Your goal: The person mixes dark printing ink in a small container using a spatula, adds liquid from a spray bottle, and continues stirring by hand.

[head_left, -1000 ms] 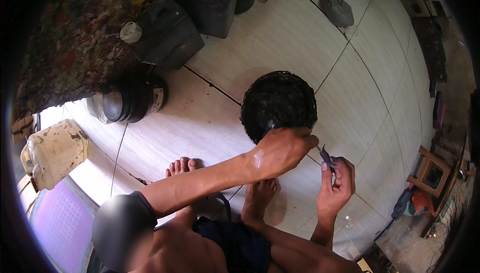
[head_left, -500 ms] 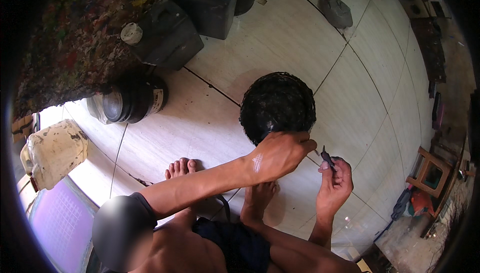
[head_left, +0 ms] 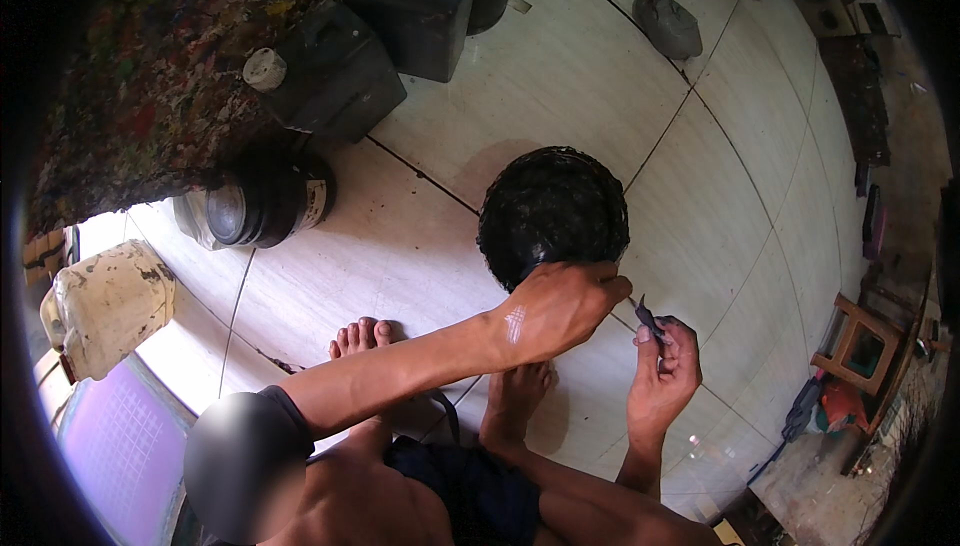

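Off the near right side of the black bowl [head_left: 555, 196], the right hand [head_left: 665, 371] is pinching a dark scrap [head_left: 647, 318] and drifting leftward, narrowing its gap to an apparent thin stick [head_left: 632, 301] (the left hand [head_left: 562, 308] is gripping that by the bowl's near rim).

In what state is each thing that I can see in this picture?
Left hand: closed on a thin object
Right hand: pinching a dark scrap
Thin object: mostly hidden in the grip
Dark scrap: crumpled, held
Black round container: uncovered, rough-edged
Dark jerrycans: capped
Cream container: stained
Grey bag-like bundle: crumpled
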### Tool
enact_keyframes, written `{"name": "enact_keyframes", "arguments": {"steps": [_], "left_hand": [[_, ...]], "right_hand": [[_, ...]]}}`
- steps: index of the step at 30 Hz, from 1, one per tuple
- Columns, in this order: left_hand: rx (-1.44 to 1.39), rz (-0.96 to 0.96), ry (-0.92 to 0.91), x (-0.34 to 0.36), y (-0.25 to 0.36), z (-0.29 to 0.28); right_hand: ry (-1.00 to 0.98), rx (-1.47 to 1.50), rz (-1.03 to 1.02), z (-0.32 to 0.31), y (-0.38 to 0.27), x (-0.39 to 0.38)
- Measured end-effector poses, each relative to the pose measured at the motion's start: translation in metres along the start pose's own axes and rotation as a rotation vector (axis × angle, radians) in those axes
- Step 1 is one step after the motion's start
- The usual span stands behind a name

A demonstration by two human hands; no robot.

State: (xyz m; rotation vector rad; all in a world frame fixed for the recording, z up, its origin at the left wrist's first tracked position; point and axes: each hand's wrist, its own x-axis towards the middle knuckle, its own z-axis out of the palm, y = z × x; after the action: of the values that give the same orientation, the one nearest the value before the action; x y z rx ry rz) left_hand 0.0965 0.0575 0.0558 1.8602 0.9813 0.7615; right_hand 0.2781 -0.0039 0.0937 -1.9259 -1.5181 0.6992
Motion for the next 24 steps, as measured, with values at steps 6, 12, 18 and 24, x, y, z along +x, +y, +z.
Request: {"name": "enact_keyframes", "arguments": {"steps": [6, 12, 18, 24], "left_hand": [[-0.002, 0.0, -0.029, -0.0005, 0.0001, -0.0008], [0.006, -0.014, -0.06, 0.0008, 0.0028, -0.0039], [0.029, -0.007, -0.065, -0.0017, 0.0039, -0.003], [0.056, -0.018, -0.073, -0.001, 0.0082, -0.0046]], "right_hand": [[0.022, -0.064, -0.075, 0.0034, -0.0009, -0.0007], [0.017, -0.13, -0.129, 0.0036, -0.0044, -0.0058], [0.04, -0.17, -0.205, 0.007, -0.0044, -0.0044], [0.043, -0.166, -0.256, 0.0077, -0.006, -0.0061]]}}
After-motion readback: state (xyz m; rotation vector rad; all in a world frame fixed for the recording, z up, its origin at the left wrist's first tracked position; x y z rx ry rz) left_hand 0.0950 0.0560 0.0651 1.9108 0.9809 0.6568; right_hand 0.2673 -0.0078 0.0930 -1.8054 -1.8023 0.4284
